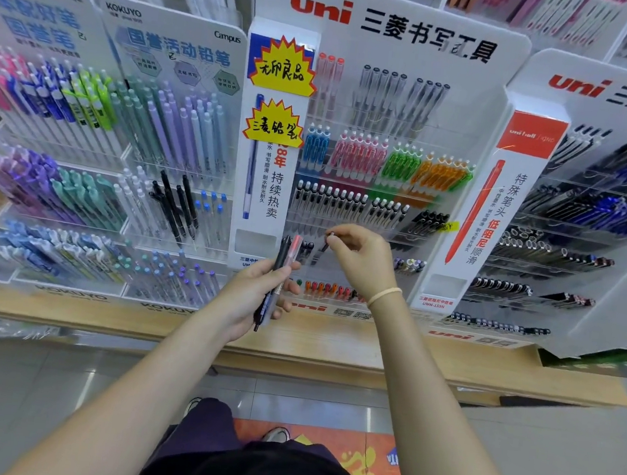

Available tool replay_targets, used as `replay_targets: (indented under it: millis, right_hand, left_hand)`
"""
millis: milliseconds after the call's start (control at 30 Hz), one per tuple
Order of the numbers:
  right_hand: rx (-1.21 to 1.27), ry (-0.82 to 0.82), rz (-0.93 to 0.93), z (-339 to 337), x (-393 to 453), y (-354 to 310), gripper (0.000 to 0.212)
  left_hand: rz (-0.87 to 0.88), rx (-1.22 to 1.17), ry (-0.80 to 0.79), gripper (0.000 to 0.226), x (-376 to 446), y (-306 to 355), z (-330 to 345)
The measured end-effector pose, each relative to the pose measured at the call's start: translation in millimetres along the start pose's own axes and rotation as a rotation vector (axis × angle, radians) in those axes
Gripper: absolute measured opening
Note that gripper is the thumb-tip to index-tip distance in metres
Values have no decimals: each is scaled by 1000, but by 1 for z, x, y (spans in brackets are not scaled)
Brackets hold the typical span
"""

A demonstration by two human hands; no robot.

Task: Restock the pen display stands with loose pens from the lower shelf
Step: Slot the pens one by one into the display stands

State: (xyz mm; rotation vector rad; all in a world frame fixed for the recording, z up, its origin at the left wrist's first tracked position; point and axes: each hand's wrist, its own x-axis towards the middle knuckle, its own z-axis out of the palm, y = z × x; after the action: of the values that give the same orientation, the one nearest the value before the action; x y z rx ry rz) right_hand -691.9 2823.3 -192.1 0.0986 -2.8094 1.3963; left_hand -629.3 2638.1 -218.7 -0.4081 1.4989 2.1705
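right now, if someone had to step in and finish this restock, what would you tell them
Left hand: grips a small bundle of loose pens, dark ones plus one clear pen with a red cap, held upright in front of the display.
Right hand: pinches a single dark pen by its top end, tip pointing down at a lower row of the middle uni stand.
Done: most upper rows of that stand look filled.
Left: seat the pen in the right hand, then sort the bundle from the left hand into matching rows. Which slot each belongs in cannot be told from here.
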Motion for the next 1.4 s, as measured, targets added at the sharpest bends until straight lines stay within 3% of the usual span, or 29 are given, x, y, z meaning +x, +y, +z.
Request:
replay_targets:
  millis: [200, 400, 667, 733, 833, 967, 1033, 1200, 1300, 1400]
  right_hand:
    - [27, 59, -109, -8, -9, -5, 12]
    - [-145, -86, -56, 10, -7, 5, 17]
    - [-188, -114, -34, 4, -3, -2, 25]
    - [18, -33, -15, -7, -8, -15, 24]
    - [452, -101, 59, -26, -9, -39, 22]
    - [599, -80, -21, -54, 6, -64, 18]
    - [636, -13, -54, -69, 13, -77, 15]
    - [781, 186, -125, -104, 36, -119, 9]
    - [879, 255, -222, -121, 47, -146, 8]
    - [875, 336, -328, -132, 57, -165, 12]
  left_hand:
    - [14, 15, 2, 25, 2, 0, 1]
    - [1, -15, -13, 26, 3, 0, 8]
    - [24, -13, -33, 22, 0, 10, 10]
    - [49, 40, -59, 26, -2, 16, 11]
    - [115, 114, -133, 32, -5, 32, 18]
    - [193, 153, -210, 37, -9, 69, 38]
    - [260, 178, -151, 31, -12, 89, 49]
    - [548, 376, 266, 26, -12, 138, 64]
    - [651, 396, 301, 25, -15, 164, 65]
    - [625, 359, 292, 23, -14, 179, 66]
